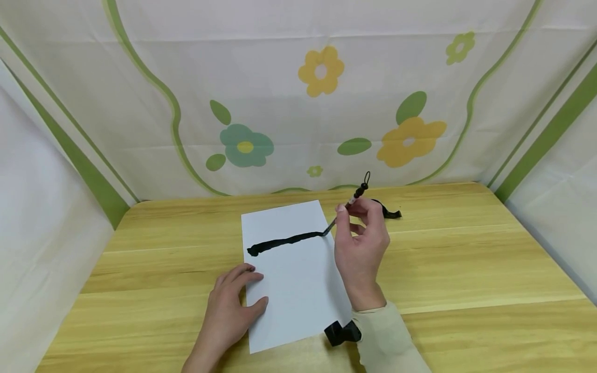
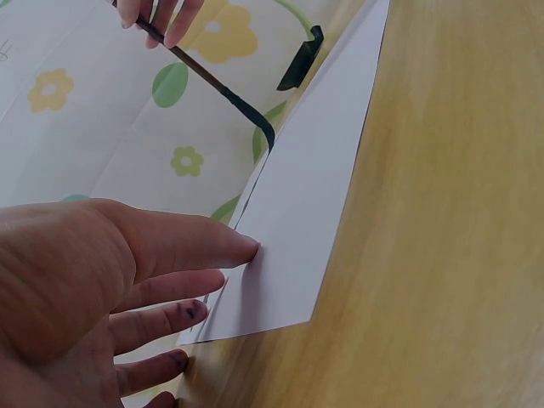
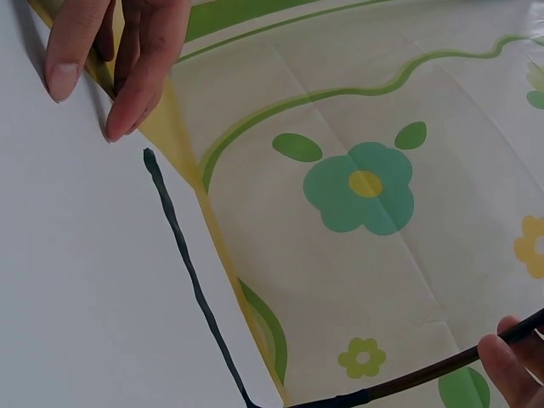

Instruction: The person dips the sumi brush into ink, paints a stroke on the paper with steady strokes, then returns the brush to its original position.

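Note:
My right hand (image 1: 361, 248) pinches a dark-handled ink brush (image 1: 358, 194) with a hanging loop at its top. The bent bristle tip touches the white paper (image 1: 291, 290) near its right edge. A thick black ink stroke (image 1: 284, 241) runs across the sheet from its left side to the tip. On the paper's left edge, the fingertips of my left hand (image 1: 230, 305) rest with the fingers spread and slightly bent. Dark smudges mark some of those fingers (image 2: 189, 313). The right wrist view shows the stroke as a thin wavy line, with the brush's lower end partly cut off.
A black object (image 1: 393, 213) lies behind the right hand, partly hidden by it. Another black, blocky object (image 1: 335, 334) sits at the paper's lower right corner, partly under the sleeve (image 1: 389, 336). A flower-printed cloth (image 1: 280, 103) hangs behind the wooden table (image 1: 466, 259).

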{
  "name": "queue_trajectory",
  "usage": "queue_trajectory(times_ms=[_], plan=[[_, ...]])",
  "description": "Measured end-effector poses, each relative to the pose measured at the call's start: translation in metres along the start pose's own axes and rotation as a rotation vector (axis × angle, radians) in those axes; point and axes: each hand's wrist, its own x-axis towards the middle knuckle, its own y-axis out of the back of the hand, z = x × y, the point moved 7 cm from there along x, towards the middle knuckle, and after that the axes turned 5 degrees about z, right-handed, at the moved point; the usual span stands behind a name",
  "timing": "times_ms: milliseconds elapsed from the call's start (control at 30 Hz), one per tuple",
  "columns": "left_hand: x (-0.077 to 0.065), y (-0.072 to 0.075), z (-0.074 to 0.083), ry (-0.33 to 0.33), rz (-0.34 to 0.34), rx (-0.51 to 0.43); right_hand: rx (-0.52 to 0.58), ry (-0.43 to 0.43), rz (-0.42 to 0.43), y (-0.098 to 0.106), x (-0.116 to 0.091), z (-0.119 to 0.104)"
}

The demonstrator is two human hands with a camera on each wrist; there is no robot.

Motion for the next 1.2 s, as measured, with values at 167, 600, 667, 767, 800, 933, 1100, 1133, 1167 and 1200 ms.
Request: queue_trajectory(times_ms=[167,600,667,767,800,933,1100,1133,1167,1200], plan=[[-0.0001,0.0003,0.0004,0.003,-0.002,0.003,0.002,0.004,-0.002,-0.0005,0.0007,-0.0005],[-0.0006,0.0010,0.0025,0.003,0.001,0.003,0.001,0.001,-0.004,-0.0003,0.0018,-0.0006],[-0.0005,0.0009,0.0028,0.001,0.002,0.003,-0.001,0.002,-0.003,-0.0001,0.0020,-0.0005],[-0.0004,0.0009,0.0030,-0.002,0.005,0.005,-0.003,0.002,0.000,0.0003,0.0020,-0.0001],[-0.0004,0.0009,0.0031,-0.003,0.005,0.005,-0.003,0.001,0.001,0.0004,0.0019,0.0001],[-0.0005,0.0009,0.0030,-0.004,0.006,0.004,-0.005,-0.001,0.004,0.0007,0.0017,0.0008],[-0.0011,0.0009,0.0027,-0.005,0.010,0.000,-0.004,0.001,0.003,0.0010,0.0014,0.0008],[-0.0012,0.0009,0.0027,-0.006,0.011,0.001,-0.004,0.002,0.003,0.0010,0.0014,0.0007],[-0.0012,0.0008,0.0026,-0.007,0.011,0.001,-0.004,0.003,0.002,0.0012,0.0015,0.0004],[-0.0013,0.0008,0.0026,-0.007,0.012,0.002,-0.005,0.004,0.002,0.0012,0.0016,0.0003]])
